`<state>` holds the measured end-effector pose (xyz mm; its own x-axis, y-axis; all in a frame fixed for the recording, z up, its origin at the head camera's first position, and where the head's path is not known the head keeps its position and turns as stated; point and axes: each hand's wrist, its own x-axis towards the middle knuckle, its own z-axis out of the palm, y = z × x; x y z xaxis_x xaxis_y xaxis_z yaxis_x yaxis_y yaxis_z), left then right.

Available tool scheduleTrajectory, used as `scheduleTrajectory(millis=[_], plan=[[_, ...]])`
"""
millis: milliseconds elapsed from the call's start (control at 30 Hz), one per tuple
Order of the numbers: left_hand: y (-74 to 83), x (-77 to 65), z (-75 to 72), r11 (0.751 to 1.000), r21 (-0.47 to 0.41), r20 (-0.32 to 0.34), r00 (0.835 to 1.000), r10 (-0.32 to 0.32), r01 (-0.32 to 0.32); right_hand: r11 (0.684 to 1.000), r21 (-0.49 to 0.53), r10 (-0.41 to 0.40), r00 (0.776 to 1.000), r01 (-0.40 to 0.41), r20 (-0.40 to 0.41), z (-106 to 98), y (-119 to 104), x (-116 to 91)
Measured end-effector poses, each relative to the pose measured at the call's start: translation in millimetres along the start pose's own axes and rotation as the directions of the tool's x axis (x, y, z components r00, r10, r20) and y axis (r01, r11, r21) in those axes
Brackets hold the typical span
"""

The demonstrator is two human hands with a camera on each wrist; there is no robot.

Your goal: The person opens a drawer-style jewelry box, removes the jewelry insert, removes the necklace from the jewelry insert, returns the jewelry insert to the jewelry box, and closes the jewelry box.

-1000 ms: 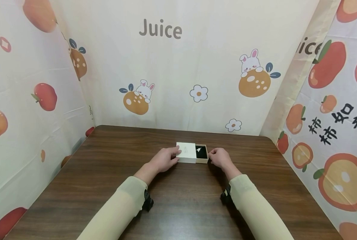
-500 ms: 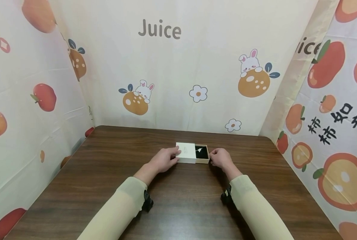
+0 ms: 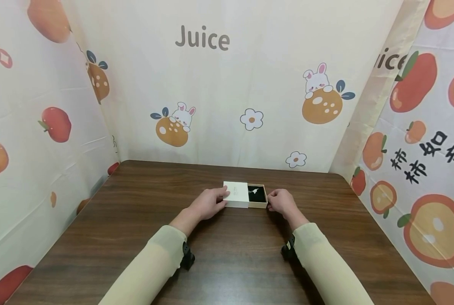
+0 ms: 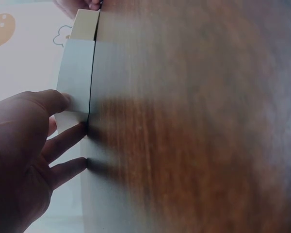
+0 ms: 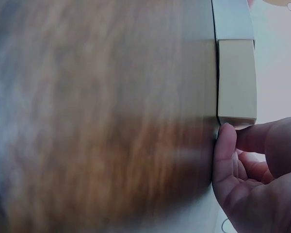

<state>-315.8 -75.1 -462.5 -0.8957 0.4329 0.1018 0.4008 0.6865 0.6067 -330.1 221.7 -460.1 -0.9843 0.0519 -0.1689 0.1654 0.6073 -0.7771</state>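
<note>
A small white jewelry box sleeve (image 3: pixel 237 195) lies on the table, with its cream drawer (image 3: pixel 257 205) drawn partway out to the right. Inside the drawer, on black lining, sits a small silver piece of jewelry (image 3: pixel 254 191); its kind is too small to tell. My left hand (image 3: pixel 207 202) holds the sleeve at its left end, the thumb on the near side in the left wrist view. My right hand (image 3: pixel 282 201) pinches at the drawer's right end with thumb and finger; whatever lies between those fingertips is hidden.
The box rests toward the back of a dark brown wooden table (image 3: pixel 231 262). Fruit-printed curtains (image 3: pixel 211 84) hang behind the table and along both sides. Each wrist carries a small black camera (image 3: pixel 187 256).
The drawer has slid slightly farther right out of the sleeve, and my right hand has moved right with it. My left hand keeps its hold on the sleeve.
</note>
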Motion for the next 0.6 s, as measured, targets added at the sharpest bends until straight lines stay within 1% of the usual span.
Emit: scheduleTrajectory(millis=[300,600], plan=[[-0.4,0.4,-0.1,1.0,0.001,0.002,1.0,0.008,-0.008,1.0,0.019,-0.006,1.0,0.006,-0.001,-0.3,2.5,0.8],[-1.2,0.5,0.7,1.0,0.009,-0.005,1.0,0.014,-0.014,0.999,0.049,0.007,1.0,-0.007,0.004,-1.2,3.0,1.0]])
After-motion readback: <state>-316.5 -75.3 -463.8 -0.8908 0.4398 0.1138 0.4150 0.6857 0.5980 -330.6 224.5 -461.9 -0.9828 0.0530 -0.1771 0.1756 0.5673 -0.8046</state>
